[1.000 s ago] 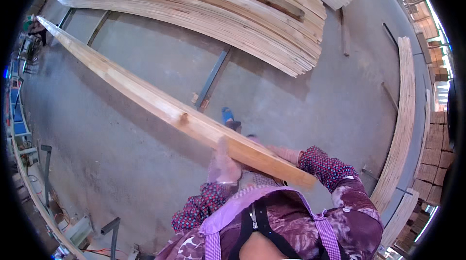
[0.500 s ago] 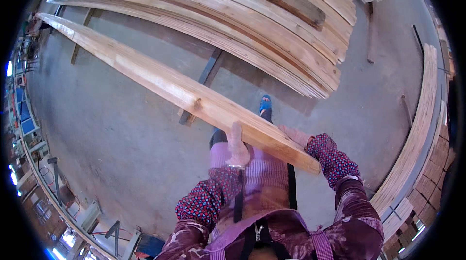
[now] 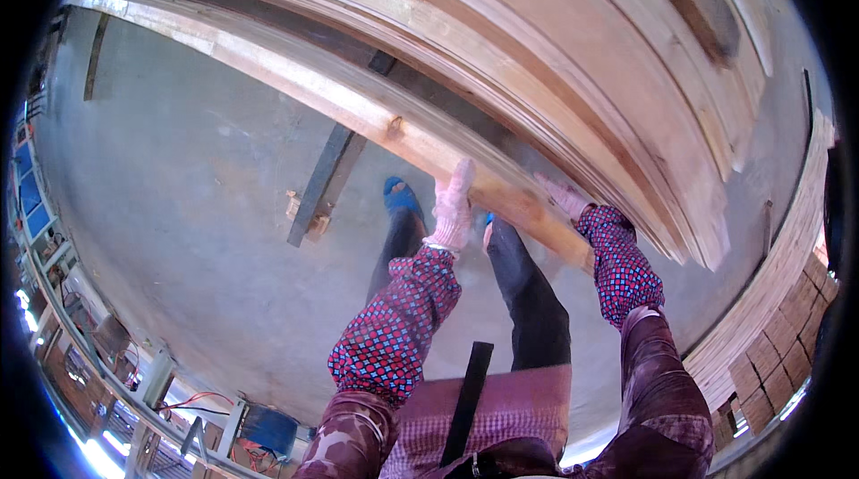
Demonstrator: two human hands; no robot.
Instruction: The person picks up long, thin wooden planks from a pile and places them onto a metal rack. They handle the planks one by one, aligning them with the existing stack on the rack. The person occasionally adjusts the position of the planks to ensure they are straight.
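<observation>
A long, thick wooden plank with a dark knot stretches from the far left to in front of my body. My left hand, in a pale pink glove, grips its near side, with the fingers reaching over the edge. My right hand, gloved the same way, holds the far side close to the plank's near end; part of its grip is hidden. Just beyond the plank lies a broad stack of long boards, with a narrow gap between at this end.
A short brown wood piece rests on the stack. A dark support beam crosses the concrete floor below the plank. Long boards and stacked blocks stand at right. Machinery with a blue box lines the lower left.
Both hands have carried the plank forward, close to the board stack. My body has leaned and stepped toward the stack; both legs now show below the plank.
</observation>
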